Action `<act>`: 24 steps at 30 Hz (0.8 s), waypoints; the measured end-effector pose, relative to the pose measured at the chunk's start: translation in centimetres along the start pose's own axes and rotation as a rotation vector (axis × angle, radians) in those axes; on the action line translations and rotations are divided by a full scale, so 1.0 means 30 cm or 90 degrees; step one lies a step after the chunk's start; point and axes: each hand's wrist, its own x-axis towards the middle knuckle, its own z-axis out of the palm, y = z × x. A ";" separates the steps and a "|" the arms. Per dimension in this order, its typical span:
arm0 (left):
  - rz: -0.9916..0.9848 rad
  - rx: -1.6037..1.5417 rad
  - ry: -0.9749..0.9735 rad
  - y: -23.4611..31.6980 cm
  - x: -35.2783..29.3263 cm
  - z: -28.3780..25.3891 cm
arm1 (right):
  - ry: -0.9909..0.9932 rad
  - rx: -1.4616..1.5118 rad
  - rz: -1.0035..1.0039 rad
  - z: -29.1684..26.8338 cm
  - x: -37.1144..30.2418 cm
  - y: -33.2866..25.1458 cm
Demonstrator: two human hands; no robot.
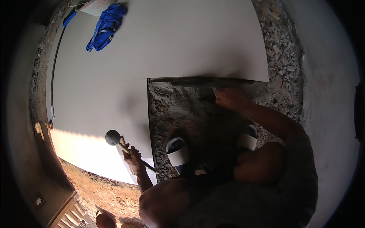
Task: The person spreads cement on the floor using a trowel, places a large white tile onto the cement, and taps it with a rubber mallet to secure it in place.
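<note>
1. Two hands are at work over a floor of large pale tiles [159, 49], seen from above.
2. At the far left edge, a thin pipe [53, 79] runs along the tiles beside a rough wall.
3. Near the top left, a crumpled blue cloth [105, 26] lies on the tiles, well apart from both hands.
4. The left hand [133, 156] is closed around the handle of a mallet [113, 137]; the round dark head of the mallet sits on or just above the tile near its lower edge, and I cannot tell which.
5. Just right of that hand, the tile edge ends at a square patch of bare grey mortar [178, 110] where no tile lies.
6. On that patch stand two feet in white-toed shoes [177, 151], one at the left edge of the patch and one further right.
7. The right hand [230, 98] reaches forward to the far edge of the patch, touching the mortar just below the rim of the upper tile; its fingers are blurred, so I cannot tell whether they are spread or closed.
8. Further right, broken rubble [283, 57] fills the strip between the tiles and a plain wall.
</note>
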 end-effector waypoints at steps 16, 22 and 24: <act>-0.057 -0.103 0.016 -0.020 0.009 -0.046 | 0.071 -0.139 -0.137 0.029 0.310 -0.182; -0.042 -0.085 0.016 -0.030 0.009 -0.051 | -0.136 -0.189 -0.185 0.109 -0.004 -0.144; -0.031 -0.084 0.021 -0.034 0.011 -0.047 | -0.206 -0.196 -0.227 0.126 -0.093 -0.146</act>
